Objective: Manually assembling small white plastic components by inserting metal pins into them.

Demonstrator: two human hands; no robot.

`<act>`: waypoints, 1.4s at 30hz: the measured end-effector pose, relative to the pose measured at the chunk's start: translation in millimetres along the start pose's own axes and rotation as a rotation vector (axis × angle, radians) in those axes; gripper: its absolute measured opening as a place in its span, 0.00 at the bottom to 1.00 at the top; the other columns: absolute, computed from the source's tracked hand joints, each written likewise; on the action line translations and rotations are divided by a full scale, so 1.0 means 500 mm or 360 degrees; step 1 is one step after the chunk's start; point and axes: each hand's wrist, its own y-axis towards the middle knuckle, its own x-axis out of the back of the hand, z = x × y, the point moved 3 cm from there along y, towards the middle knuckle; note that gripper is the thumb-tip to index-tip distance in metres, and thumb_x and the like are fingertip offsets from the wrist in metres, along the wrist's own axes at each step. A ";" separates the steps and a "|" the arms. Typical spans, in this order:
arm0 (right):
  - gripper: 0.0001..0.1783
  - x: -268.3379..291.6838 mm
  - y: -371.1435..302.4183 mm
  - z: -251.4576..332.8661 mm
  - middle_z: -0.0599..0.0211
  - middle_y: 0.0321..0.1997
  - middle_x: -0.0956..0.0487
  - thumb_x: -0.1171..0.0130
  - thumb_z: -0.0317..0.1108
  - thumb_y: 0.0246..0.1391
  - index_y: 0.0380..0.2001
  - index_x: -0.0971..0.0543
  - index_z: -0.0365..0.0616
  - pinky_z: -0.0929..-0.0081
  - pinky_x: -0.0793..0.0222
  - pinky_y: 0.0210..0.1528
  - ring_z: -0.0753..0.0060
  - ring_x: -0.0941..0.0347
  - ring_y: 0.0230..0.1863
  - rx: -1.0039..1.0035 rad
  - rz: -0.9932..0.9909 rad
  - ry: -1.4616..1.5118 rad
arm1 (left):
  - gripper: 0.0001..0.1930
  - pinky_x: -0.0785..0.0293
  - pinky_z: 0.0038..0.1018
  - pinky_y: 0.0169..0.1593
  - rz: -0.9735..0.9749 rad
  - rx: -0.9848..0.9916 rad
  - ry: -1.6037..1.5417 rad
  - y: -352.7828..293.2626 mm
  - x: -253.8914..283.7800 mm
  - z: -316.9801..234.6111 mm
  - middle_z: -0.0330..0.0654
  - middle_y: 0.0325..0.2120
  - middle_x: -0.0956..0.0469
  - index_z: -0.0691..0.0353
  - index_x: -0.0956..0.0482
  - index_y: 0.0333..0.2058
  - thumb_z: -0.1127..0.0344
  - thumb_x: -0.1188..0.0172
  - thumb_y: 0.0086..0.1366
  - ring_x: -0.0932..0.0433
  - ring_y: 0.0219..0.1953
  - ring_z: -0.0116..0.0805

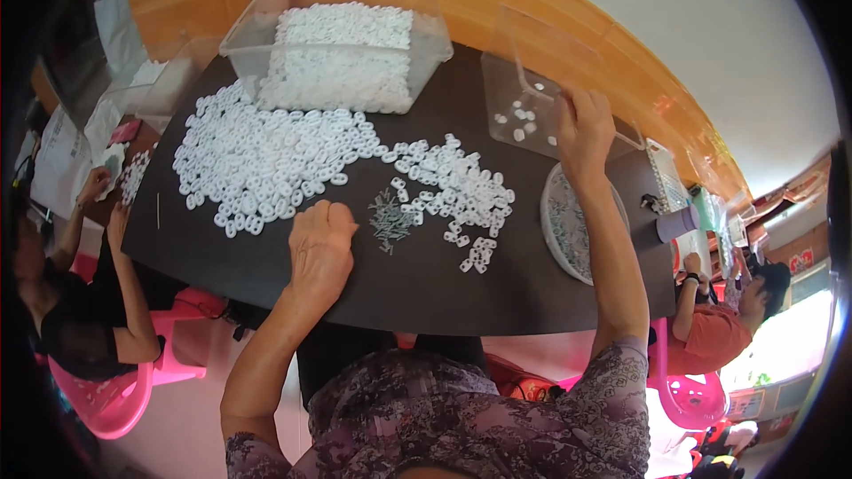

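My left hand (321,244) is closed above the dark table, at the near edge of a large heap of small white oval pieces with two holes (275,155). What its fingers hold, if anything, is hidden. To its right lies a small pile of thin grey screws or pins (388,220), beside a smaller group of the white pieces (461,179). My right hand (587,129) reaches over the near right side of a clear plastic bin (524,44), fingers curled downward and mostly out of sight. Several white pieces (519,115) lie scattered in that bin.
A big clear tub (337,62) filled with white pieces stands at the back. Under my right forearm sits a round white tray (561,244) of small grey parts. A purple cup (677,224) is at the right edge. Other people work left and right, near pink chairs (115,399).
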 end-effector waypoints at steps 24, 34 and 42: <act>0.01 0.052 -0.276 0.286 0.72 0.29 0.24 0.41 0.21 0.52 0.30 0.23 0.35 0.86 0.35 0.35 0.84 0.30 0.31 -0.1343 0.0949 0.1891 | 0.05 0.30 0.20 0.28 0.0452 0.0931 -0.1816 0.029 0.001 -0.077 0.42 0.23 0.23 0.64 0.22 0.35 0.71 0.40 0.61 0.26 0.22 0.27; 0.03 0.062 -0.277 0.245 0.72 0.28 0.23 0.41 0.24 0.53 0.32 0.23 0.35 0.86 0.35 0.35 0.85 0.31 0.31 -0.1543 0.0705 0.1903 | 0.08 0.27 0.40 0.33 0.0404 -0.0005 -0.0007 0.173 -0.108 -0.037 0.52 0.24 0.22 0.66 0.20 0.23 0.66 0.35 0.50 0.21 0.29 0.48; 0.04 0.066 -0.282 0.226 0.72 0.28 0.23 0.40 0.25 0.53 0.32 0.23 0.35 0.86 0.35 0.33 0.85 0.30 0.29 -0.1660 0.0558 0.1953 | 0.09 0.27 0.42 0.32 0.0578 -0.0047 -0.0043 0.195 -0.138 -0.050 0.54 0.22 0.22 0.66 0.21 0.20 0.66 0.37 0.48 0.21 0.28 0.51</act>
